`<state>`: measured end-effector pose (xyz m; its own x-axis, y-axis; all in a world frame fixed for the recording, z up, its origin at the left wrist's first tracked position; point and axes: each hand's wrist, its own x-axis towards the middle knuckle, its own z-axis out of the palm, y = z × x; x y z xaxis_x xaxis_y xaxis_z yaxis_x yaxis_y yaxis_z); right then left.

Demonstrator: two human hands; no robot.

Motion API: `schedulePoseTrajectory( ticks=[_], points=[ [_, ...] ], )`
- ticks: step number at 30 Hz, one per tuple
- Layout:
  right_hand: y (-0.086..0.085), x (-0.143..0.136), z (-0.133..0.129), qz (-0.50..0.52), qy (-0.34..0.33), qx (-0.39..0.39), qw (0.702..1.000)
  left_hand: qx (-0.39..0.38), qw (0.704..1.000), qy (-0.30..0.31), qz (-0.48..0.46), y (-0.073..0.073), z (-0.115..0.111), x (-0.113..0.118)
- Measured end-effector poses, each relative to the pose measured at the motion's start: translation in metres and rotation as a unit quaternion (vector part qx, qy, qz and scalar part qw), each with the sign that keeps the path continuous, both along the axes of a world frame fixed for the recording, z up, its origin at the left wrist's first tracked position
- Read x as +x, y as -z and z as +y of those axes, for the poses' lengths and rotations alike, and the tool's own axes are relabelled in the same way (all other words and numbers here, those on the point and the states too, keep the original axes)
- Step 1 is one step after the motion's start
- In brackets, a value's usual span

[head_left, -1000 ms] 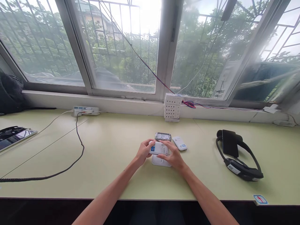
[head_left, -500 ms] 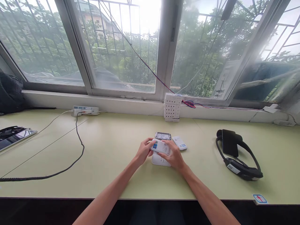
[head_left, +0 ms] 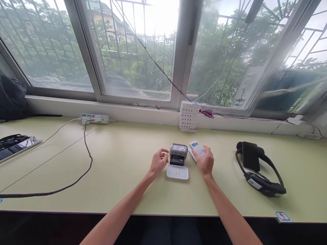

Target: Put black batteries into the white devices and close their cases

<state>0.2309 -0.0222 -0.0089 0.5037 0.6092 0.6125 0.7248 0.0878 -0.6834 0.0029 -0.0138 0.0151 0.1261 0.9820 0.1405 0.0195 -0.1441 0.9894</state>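
Observation:
My right hand (head_left: 205, 162) grips a white device (head_left: 198, 149) with a blue label, held over another white piece (head_left: 191, 153) on the table. Left of it, a stack of opened devices (head_left: 178, 149) shows its circuit side on top. A black battery (head_left: 176, 160) marked 3000 lies just in front of that stack. Nearest me rests a white cover (head_left: 177, 172), its inside facing up. Beside the stack's left edge is my left hand (head_left: 160, 161), fingers curled and slightly apart, with nothing in it.
On the green table (head_left: 127, 160), a black headset (head_left: 260, 170) lies at the right. A white perforated block (head_left: 188, 116) stands by the window. A power strip (head_left: 94, 118) and dark cable (head_left: 88, 154) are at the left, with a tablet (head_left: 20, 149) further left.
My right hand has carried the white device from the middle to the right. My left hand has let go of it. The stack and battery are now uncovered.

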Motion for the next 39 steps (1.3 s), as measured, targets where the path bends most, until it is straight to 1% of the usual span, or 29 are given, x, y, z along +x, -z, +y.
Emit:
schedulePoseTrajectory(
  ticks=[5,9,13,16,20,26,30,32,34,36,39],
  points=[
    [0.008,0.011,0.007,-0.017,0.045,-0.081,0.996,0.011,1.000,0.014,0.004,0.000,0.000,0.001],
    [0.008,0.010,0.007,-0.029,0.060,-0.123,0.990,0.021,0.999,0.024,0.012,0.001,0.001,0.002],
    [0.007,0.008,0.007,-0.039,0.063,-0.147,0.986,0.031,0.999,0.024,0.024,0.002,0.002,0.003],
    [0.007,0.007,0.007,-0.054,0.060,-0.176,0.981,0.035,0.999,0.017,0.035,0.003,0.002,0.003],
    [0.008,0.005,0.006,-0.069,0.063,-0.217,0.972,0.046,0.997,-0.009,0.062,0.004,0.002,0.002],
    [0.008,0.003,0.005,-0.079,0.064,-0.234,0.967,0.061,0.994,-0.021,0.084,0.008,0.004,0.000],
    [0.011,0.002,0.005,-0.083,0.063,-0.221,0.970,0.066,0.994,-0.019,0.089,0.008,0.004,0.000],
    [0.014,0.002,0.006,-0.085,0.065,-0.196,0.975,0.069,0.993,-0.019,0.091,0.008,0.003,0.000],
    [0.016,0.001,0.007,-0.085,0.068,-0.147,0.983,0.074,0.993,-0.020,0.093,0.008,0.003,0.000],
    [0.016,0.000,0.008,-0.084,0.061,-0.081,0.991,0.077,0.992,-0.021,0.096,0.008,0.003,-0.001],
    [0.014,-0.006,0.006,-0.086,0.022,0.009,0.996,0.079,0.991,-0.021,0.102,0.009,0.003,-0.001]
  ],
)
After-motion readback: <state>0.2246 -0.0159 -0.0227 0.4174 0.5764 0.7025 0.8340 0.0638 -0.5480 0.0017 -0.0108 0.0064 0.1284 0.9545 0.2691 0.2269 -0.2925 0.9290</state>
